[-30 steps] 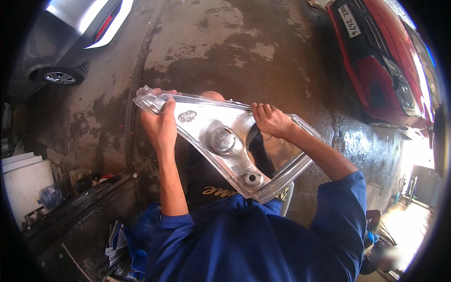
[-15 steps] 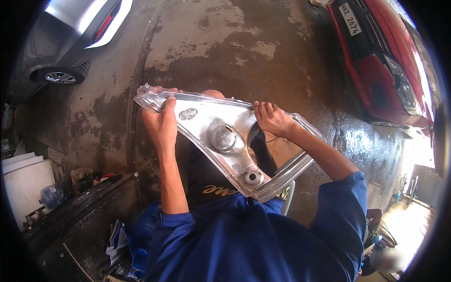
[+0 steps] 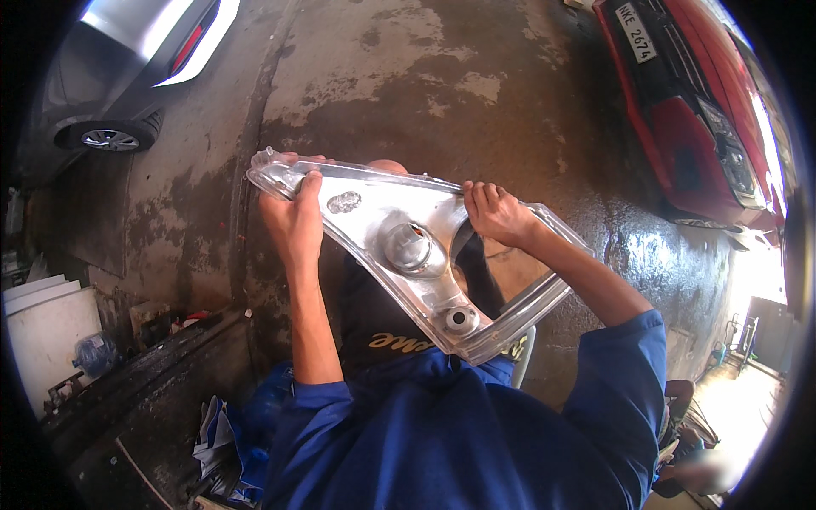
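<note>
In front of my chest I hold a roughly triangular car headlight [image 3: 361, 223] with a silvery reflector and a clear plastic rim. A round bulb recess sits in its middle, and a smaller round socket near its lower corner. My left hand [image 3: 293, 223] is closed on the narrow left end, thumb on the near face, other fingers mostly hidden behind. My right hand [image 3: 497, 212] grips the upper edge right of the middle, its fingers curled over the rim. An open gap in the headlight's right part shows what lies beyond.
A person in a dark shirt [image 3: 361, 319] is close beyond the headlight, mostly hidden by it. A grey car [image 3: 102, 85] stands far left, a red car [image 3: 680, 127] far right. Left lie white panels [image 3: 55, 331] and a plastic bottle [image 3: 95, 355]. The concrete floor [image 3: 365, 93] is patchy and wet-looking.
The headlight and both hands have shifted very slightly right in the picture. My grip looks the same.
</note>
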### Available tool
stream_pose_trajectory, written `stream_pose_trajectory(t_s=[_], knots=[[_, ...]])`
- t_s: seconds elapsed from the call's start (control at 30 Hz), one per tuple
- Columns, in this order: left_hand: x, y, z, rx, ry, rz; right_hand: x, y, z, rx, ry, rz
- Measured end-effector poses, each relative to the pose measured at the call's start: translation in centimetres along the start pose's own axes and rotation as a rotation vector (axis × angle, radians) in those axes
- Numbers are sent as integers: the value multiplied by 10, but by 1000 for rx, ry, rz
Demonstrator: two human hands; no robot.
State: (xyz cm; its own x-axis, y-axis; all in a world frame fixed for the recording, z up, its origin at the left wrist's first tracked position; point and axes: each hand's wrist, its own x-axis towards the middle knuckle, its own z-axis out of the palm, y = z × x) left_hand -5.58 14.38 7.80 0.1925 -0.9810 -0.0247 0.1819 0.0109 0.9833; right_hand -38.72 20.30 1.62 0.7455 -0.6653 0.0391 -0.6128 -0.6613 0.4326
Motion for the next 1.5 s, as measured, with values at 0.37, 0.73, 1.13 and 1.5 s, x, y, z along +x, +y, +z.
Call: stream_pose_trajectory(t_s=[0.37,0.73,1.13,1.5], knots=[[1,-3,0,-24,-14,-1,-1,0,-4,-8,-8,18],[3,-5,0,-26,-16,-13,-2,0,0,12,-34,23],[3,-8,-1,-70,0,-25,-2,-2,4,-14,-7,36],[-8,-10,-7,25,40,-19,-17,13,-7,421,-61,262]])
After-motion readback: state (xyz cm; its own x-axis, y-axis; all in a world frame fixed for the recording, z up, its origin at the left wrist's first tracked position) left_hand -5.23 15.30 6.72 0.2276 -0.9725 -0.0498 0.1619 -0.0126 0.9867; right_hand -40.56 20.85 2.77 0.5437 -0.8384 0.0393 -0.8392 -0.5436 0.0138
